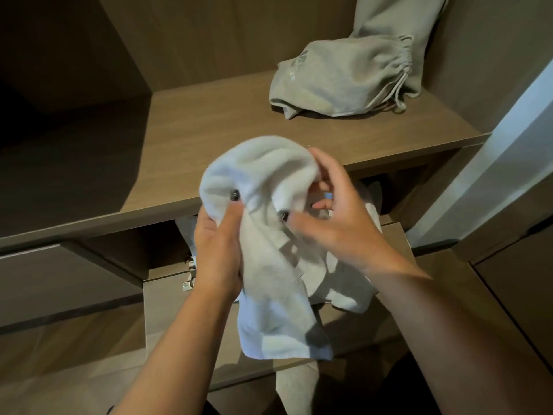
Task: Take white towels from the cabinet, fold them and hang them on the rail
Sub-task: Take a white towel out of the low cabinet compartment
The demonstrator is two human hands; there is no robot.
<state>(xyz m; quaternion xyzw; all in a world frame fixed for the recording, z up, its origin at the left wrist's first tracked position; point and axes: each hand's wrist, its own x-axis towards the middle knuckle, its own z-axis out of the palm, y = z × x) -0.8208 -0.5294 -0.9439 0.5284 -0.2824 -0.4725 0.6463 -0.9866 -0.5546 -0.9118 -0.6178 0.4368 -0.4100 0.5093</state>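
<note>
A white towel hangs crumpled in front of the wooden cabinet, held up at chest height. My left hand grips it from the left side, fingers wrapped into the cloth. My right hand pinches the upper right fold, fingers curled around the edge, and looks motion-blurred. The towel's lower end droops over the open flap door below the shelf. More pale cloth shows in the compartment behind my right hand. No rail is in view.
A grey drawstring cloth bag lies on the shelf at the back right. A metal hinge sits at the left of the open compartment. A closed drawer front is at the left, a pale wall edge at the right.
</note>
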